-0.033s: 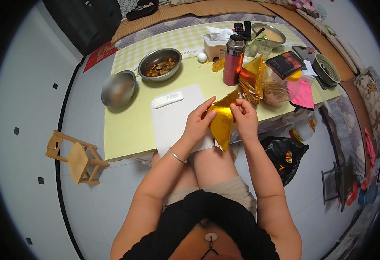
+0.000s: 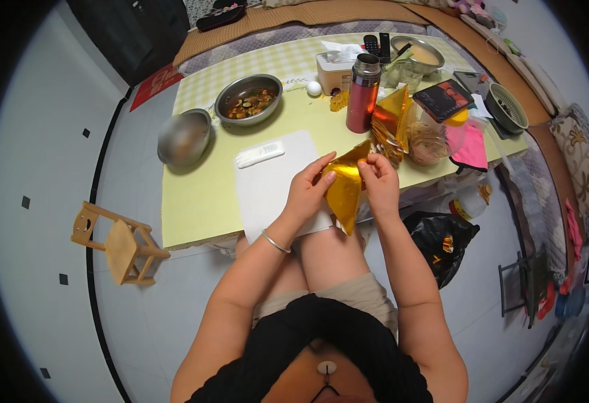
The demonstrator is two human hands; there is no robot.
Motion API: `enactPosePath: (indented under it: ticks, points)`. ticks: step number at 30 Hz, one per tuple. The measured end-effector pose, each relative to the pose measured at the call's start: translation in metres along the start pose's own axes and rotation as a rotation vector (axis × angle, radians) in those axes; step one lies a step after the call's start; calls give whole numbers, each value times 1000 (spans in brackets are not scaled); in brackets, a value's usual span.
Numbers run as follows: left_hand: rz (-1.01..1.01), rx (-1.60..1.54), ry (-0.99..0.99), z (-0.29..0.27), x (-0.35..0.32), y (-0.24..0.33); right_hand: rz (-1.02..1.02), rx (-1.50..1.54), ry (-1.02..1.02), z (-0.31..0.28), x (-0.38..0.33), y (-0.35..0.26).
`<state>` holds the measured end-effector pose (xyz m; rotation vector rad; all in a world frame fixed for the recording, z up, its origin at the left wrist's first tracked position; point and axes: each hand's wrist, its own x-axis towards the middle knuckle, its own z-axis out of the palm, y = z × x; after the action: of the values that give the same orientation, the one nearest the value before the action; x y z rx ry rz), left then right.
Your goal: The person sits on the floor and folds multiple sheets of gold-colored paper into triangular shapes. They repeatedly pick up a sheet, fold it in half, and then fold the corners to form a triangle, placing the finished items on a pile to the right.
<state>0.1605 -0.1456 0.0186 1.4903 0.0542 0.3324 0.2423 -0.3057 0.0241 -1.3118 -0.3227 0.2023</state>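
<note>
A sheet of shiny gold foil paper point(image 2: 343, 195), folded to a pointed shape, is held over the table's near edge between my hands. My left hand point(image 2: 308, 193) grips its left side with the thumb on top. On the other side, my right hand point(image 2: 381, 187) pinches the upper right edge between thumb and fingers. Just beyond the right hand, a stack of folded gold foil pieces point(image 2: 391, 121) stands by a red metal flask point(image 2: 362, 97). Under my left hand lies a white sheet point(image 2: 267, 195) with a white flat packet point(image 2: 261, 154) on it.
On the table point(image 2: 193, 215) are a bowl of food point(image 2: 227, 114), a second metal bowl point(image 2: 200, 144), a tissue box point(image 2: 331, 70), a plastic jar point(image 2: 423, 144) and a phone point(image 2: 443, 101). A black bag point(image 2: 428, 235) lies at right on the floor, a small wooden chair point(image 2: 123, 242) at left.
</note>
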Motion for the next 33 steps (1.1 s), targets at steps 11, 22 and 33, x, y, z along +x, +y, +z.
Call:
enactPosePath:
  ticks: [11, 22, 33]
  points:
    - [-177, -357, 96, 6, -13, -12, -8, 224, 111, 22, -8, 15]
    - [-265, -396, 151, 14, 19, 15, -252, -68, 180, -1, -9, -19]
    - [-508, -520, 110, 80, 158, 9, -806, -969, 164, -37, -10, -71]
